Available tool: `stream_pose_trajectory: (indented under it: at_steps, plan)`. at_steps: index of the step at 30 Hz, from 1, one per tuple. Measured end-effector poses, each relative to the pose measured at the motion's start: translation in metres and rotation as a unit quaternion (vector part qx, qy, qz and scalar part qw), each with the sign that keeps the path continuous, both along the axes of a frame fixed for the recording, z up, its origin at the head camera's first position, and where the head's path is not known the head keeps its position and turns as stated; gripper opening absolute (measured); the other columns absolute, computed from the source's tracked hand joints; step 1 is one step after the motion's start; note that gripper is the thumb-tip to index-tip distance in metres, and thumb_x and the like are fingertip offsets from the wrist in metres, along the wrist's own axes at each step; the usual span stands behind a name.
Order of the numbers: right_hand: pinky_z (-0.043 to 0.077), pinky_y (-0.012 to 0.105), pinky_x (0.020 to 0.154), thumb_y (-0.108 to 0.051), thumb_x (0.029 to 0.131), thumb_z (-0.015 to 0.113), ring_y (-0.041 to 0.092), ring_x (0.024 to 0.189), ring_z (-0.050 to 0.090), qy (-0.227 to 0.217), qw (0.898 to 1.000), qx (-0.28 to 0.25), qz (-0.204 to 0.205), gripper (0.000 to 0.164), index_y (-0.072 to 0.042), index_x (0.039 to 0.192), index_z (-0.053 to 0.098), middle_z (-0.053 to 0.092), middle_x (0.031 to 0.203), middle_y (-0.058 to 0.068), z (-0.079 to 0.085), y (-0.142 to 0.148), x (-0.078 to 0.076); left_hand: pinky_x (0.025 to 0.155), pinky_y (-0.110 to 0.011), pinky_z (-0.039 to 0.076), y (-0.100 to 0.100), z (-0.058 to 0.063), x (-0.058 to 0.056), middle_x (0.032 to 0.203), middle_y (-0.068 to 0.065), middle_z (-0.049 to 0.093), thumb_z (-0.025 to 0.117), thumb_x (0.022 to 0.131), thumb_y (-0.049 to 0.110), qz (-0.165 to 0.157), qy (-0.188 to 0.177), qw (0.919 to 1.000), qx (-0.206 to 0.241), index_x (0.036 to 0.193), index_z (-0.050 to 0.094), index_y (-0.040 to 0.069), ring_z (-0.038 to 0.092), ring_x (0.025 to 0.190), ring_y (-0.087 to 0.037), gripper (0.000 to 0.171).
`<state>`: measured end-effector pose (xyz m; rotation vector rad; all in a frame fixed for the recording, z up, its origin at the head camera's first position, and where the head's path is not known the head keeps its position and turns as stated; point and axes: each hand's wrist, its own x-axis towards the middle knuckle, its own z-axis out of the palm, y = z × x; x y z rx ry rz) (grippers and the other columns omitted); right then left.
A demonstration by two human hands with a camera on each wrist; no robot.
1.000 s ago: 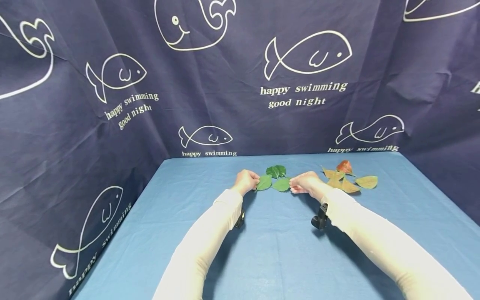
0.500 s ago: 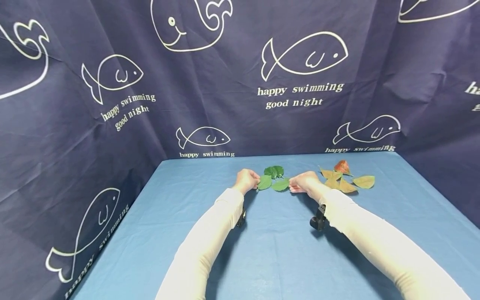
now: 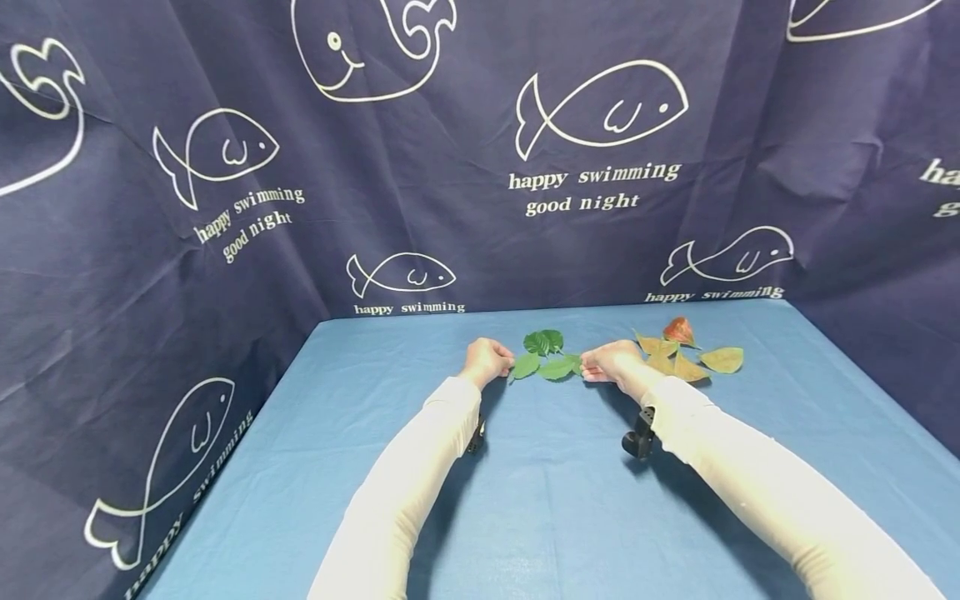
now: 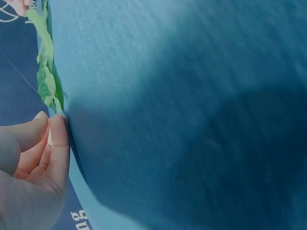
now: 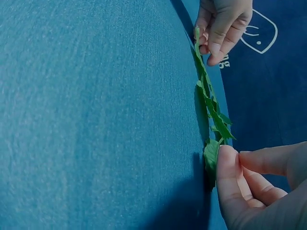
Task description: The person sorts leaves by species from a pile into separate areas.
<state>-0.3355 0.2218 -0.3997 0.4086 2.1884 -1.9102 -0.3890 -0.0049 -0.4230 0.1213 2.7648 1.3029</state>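
Observation:
Three green leaves lie at the far middle of the blue table (image 3: 540, 500). My left hand (image 3: 501, 362) pinches the outer end of the left green leaf (image 3: 525, 365); in the left wrist view its fingertips (image 4: 56, 132) close on that leaf's edge (image 4: 48, 88). My right hand (image 3: 589, 367) pinches the right green leaf (image 3: 558, 367); in the right wrist view its thumb and fingers (image 5: 226, 165) grip that leaf's end (image 5: 210, 158). The third green leaf (image 3: 543, 340) lies just behind them, untouched.
Several brown and orange leaves (image 3: 678, 354) lie in a cluster right of my right hand, with one yellowish leaf (image 3: 722, 359) farthest right. A dark blue fish-print cloth (image 3: 480, 167) walls the table at the back and on both sides.
Both hands keep their hold on the two green leaves. The leaves now look narrower, as if tilted up at the edges, and sit slightly closer together.

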Motion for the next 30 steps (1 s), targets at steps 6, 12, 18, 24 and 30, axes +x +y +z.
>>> stream_pose_trajectory:
  at_steps: [6,12,18,24,30]
  plan:
    - [0.061,0.021,0.068,0.006,0.092,0.054,0.006,0.060,0.064,0.010,1.000,0.010,0.007,0.039,0.018,0.129,0.051,0.066,0.068,0.001,0.000,0.005,0.000,0.052,-0.015,0.053,-0.011,-0.001,0.000,0.078,-0.015,0.074,0.073,0.084,0.004,-0.005,0.012,0.9998,0.012,0.087,0.078,0.000,0.064,0.054,-0.009,0.007]
    - [0.062,0.024,0.072,0.007,0.092,0.052,0.007,0.062,0.063,0.027,0.999,0.017,0.011,0.039,0.021,0.128,0.049,0.066,0.075,0.004,-0.001,0.010,0.002,0.052,-0.015,0.052,-0.023,0.004,0.004,0.081,-0.014,0.075,0.072,0.085,0.004,-0.016,0.037,0.9992,0.003,0.089,0.077,0.000,0.066,0.060,-0.011,0.008]
    - [0.061,0.030,0.082,0.002,0.094,0.050,0.008,0.071,0.065,0.071,0.995,0.047,0.044,0.039,0.021,0.128,0.048,0.068,0.085,0.007,0.003,0.016,0.006,0.077,-0.025,0.058,-0.032,0.012,0.006,0.095,-0.013,0.075,0.070,0.087,0.005,-0.059,0.075,0.9954,-0.012,0.100,0.075,-0.001,0.072,0.085,-0.022,0.015]
    - [0.061,0.029,0.080,-0.002,0.097,0.049,0.006,0.071,0.065,0.104,0.990,0.064,0.076,0.038,0.021,0.127,0.048,0.067,0.079,-0.002,0.006,0.018,0.008,0.102,-0.034,0.050,-0.041,0.012,0.004,0.116,-0.010,0.071,0.067,0.091,0.013,-0.122,0.067,0.9883,-0.062,0.121,0.068,0.003,0.065,0.111,-0.024,0.031]
    - [0.061,0.028,0.071,-0.009,0.095,0.054,0.013,0.075,0.064,0.134,0.974,0.167,0.071,0.036,0.010,0.126,0.055,0.066,0.105,0.023,0.006,0.015,0.011,0.113,-0.039,0.041,-0.047,0.017,0.009,0.142,-0.008,0.055,0.062,0.096,0.018,-0.165,0.047,0.9790,-0.110,0.140,0.054,0.009,0.051,0.131,-0.028,0.046]
